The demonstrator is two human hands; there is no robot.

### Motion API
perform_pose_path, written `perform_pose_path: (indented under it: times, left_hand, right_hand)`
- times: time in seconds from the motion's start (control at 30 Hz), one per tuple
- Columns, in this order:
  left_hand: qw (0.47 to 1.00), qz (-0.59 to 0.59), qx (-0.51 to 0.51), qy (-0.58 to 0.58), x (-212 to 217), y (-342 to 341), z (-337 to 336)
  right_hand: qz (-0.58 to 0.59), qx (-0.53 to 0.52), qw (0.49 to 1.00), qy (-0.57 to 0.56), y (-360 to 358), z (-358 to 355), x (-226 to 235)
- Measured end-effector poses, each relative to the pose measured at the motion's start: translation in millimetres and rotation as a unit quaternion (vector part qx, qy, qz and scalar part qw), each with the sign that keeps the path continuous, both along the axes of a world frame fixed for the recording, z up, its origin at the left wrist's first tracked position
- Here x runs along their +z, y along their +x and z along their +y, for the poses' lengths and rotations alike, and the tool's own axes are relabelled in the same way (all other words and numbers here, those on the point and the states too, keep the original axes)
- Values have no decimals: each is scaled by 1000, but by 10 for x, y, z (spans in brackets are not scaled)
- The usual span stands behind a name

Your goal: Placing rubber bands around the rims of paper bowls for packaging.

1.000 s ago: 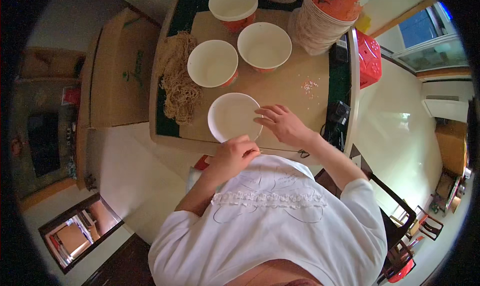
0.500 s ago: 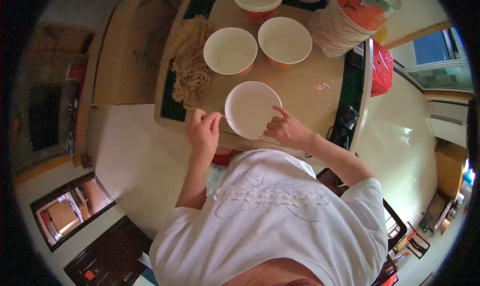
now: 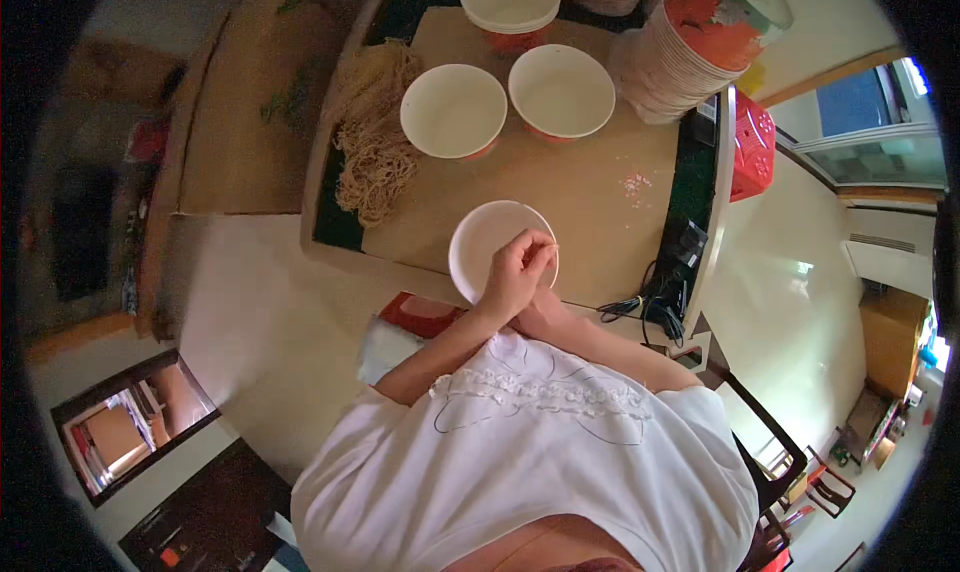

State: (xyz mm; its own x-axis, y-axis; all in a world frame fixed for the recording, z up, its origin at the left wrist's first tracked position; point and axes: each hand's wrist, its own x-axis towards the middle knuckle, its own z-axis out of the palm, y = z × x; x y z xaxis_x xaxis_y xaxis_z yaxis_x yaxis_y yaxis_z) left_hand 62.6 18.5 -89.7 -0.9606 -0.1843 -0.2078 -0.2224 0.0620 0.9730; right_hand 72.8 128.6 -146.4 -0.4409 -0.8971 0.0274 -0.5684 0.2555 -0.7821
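My left hand is closed in a pinch above the white paper bowl nearest me. A short pale end of string shows at its fingertips. Just below and partly behind it is my right hand, its wrist crossed by the left one; its fingers are mostly hidden. Both hands overlap the bowl's near right side. Farther back stand two more white bowls, a left one and a right one. To their left lies a tangled bundle of tan string.
Nested bowls stand at the far edge, and a tall stack of bowls at the far right. Small pinkish bits are scattered on the cardboard sheet. Black cables lie near the right edge. A red stool stands beyond.
My left hand has moved right, over the bowl, and now crosses my right hand. The right hand has come in lower and leftward. The string stretched between them no longer shows.
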Motion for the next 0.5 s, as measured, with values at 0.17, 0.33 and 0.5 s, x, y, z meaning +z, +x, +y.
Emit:
perform_pose_path:
  times: [0.17, 0.33, 0.5]
  left_hand:
    - [996, 41, 63, 37, -160, 118, -45]
    - [988, 32, -118, -94, 36, 215, -136]
    - [975, -33, -169, -143, 193, 292, -110]
  right_hand:
    - [-498, -193, 842, -82, -143, 82, 142]
    - [-735, -263, 593, -198, -406, 306, 413]
    - [-701, -284, 601, -257, -741, 388, 349]
